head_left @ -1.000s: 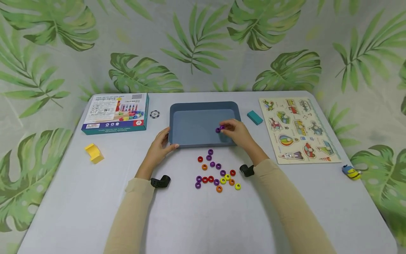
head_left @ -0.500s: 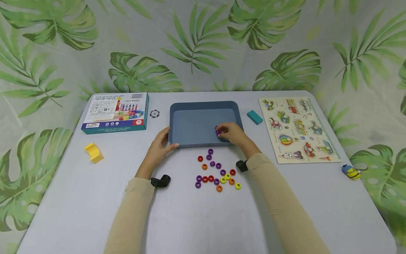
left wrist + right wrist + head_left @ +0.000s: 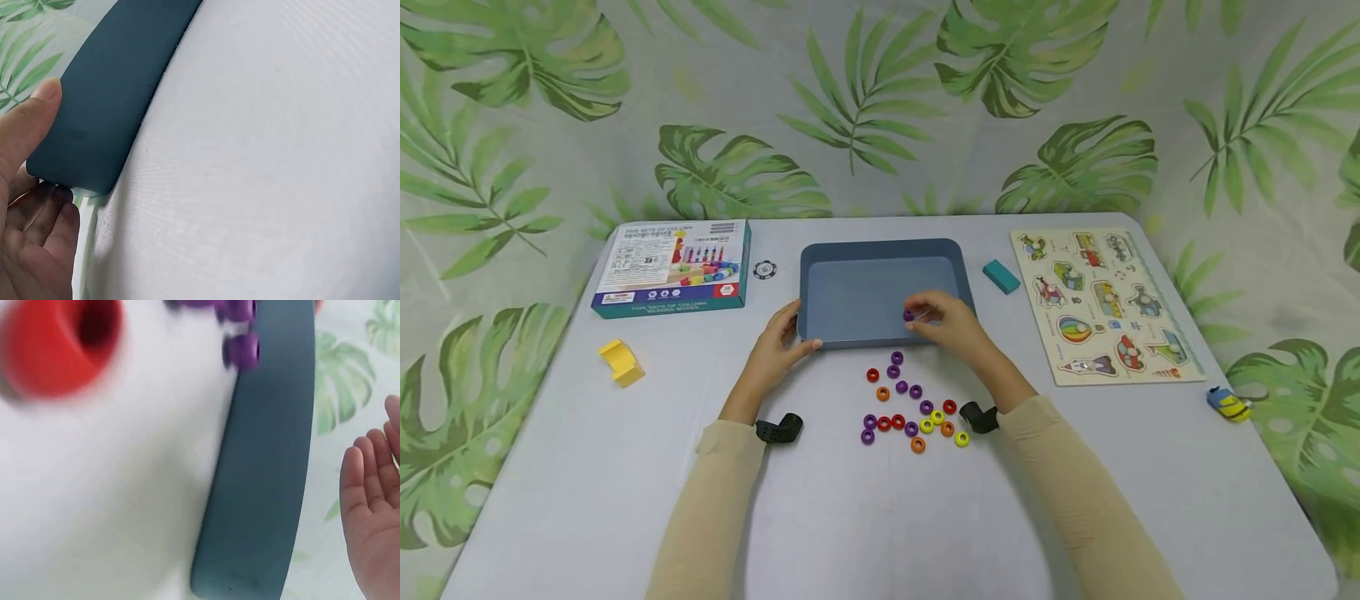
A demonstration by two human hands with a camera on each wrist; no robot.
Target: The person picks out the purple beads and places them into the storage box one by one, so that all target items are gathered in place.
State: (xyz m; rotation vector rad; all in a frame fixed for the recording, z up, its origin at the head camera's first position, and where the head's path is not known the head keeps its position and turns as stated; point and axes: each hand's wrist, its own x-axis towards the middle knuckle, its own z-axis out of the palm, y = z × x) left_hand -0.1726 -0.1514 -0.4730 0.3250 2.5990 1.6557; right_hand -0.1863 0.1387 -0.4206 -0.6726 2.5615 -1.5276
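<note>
While left hand (image 3: 775,345) grips near-left corner of blue-gray tray (image 3: 850,287), right hand (image 3: 953,321) pinches purple pony bead (image 3: 908,316) over tray. Probable step: bead placement; next move likely calls for release.

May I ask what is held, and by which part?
The left hand grips the tray by its near-left corner. Whether the right hand pinches the purple bead at its fingertips is unclear.
</note>
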